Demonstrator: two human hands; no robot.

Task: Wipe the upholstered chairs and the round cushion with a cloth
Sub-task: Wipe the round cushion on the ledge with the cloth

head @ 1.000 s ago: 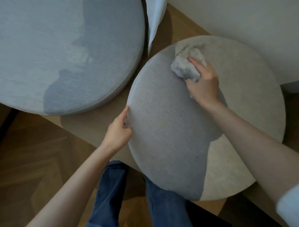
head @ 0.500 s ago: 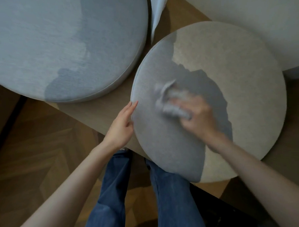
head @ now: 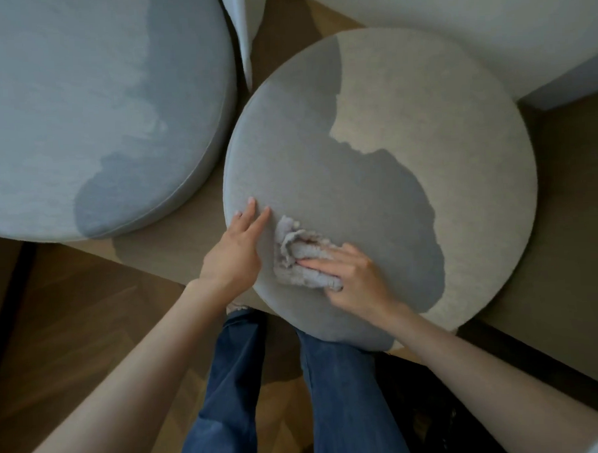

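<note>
A round beige-grey cushion [head: 423, 118] fills the middle and right, half in shadow. My right hand [head: 356, 280] lies on its near left part and holds a crumpled pale grey cloth [head: 292, 257] against the fabric, fingers over the cloth and thumb tucked at its lower edge. My left hand [head: 235, 253] rests flat on the cushion's left rim just beside the cloth, fingers straight and pointing away from me. A larger round blue-grey upholstered seat [head: 79, 99] lies to the left, close to the cushion.
White upholstery [head: 452, 14] rises behind the cushion at the top right. A pale leg or panel [head: 246, 30] stands in the gap between the two round seats. Wooden parquet floor [head: 72, 322] lies below, and my legs in blue jeans [head: 236, 383] stand against the cushion's near edge.
My right hand has dragged the cloth from the cushion's far side down to its near left part. My left hand slid from the rim onto the cushion top.
</note>
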